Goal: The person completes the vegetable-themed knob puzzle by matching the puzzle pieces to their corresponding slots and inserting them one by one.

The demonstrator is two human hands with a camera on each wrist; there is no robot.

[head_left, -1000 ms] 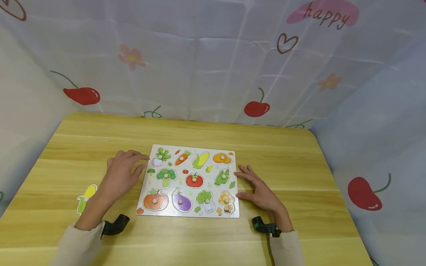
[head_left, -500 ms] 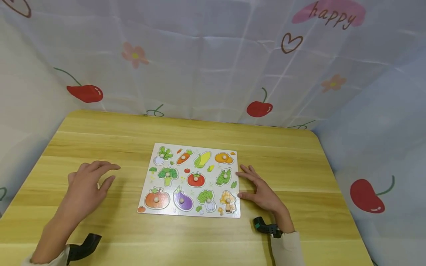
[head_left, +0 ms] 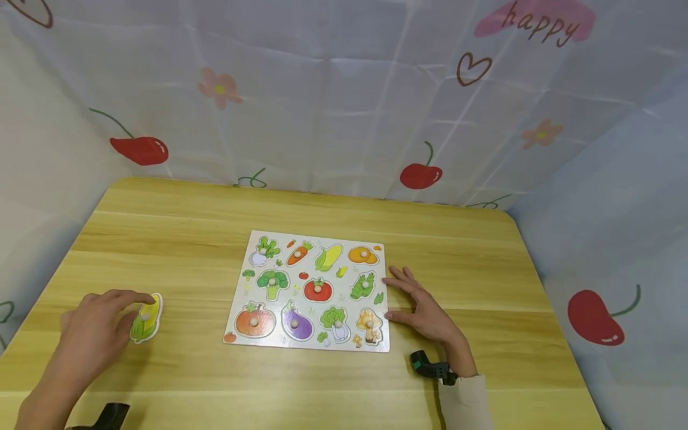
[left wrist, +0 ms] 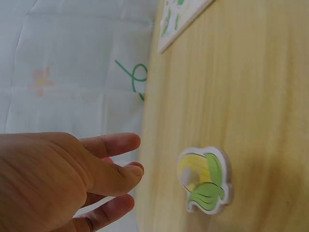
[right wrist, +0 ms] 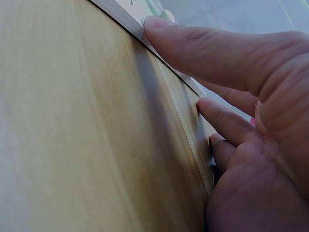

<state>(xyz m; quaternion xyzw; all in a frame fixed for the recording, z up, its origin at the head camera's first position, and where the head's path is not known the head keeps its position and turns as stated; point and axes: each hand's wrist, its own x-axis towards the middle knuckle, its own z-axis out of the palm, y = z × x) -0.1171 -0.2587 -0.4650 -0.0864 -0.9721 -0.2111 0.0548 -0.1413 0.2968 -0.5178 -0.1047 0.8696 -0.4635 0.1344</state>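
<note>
A corn puzzle piece [head_left: 152, 323] with a small round knob lies on the table at the left. My left hand [head_left: 91, 334] hovers over it; its fingertips overlap the piece in the head view. Seen from the left wrist, the thumb and fingers [left wrist: 116, 179] are spread with a gap to the corn. Centre table lies a white vegetable puzzle board [head_left: 244, 298]. Most of its pictures carry knobs, but the corn picture [head_left: 329, 258] shows none. My right hand [head_left: 424, 310] rests at the board's right edge, with thumb and fingertips right at the rim.
The wooden table [head_left: 258, 394] reaches back to a white curtain [head_left: 322, 107] printed with cherries and flowers. Pale walls [head_left: 618, 239] close off both sides. Dark wrist mounts [head_left: 430, 365] stick out beside the hands.
My left hand has moved from the board's left edge down and left to the corn piece. The right hand stays at the board. The camera view has shifted slightly.
</note>
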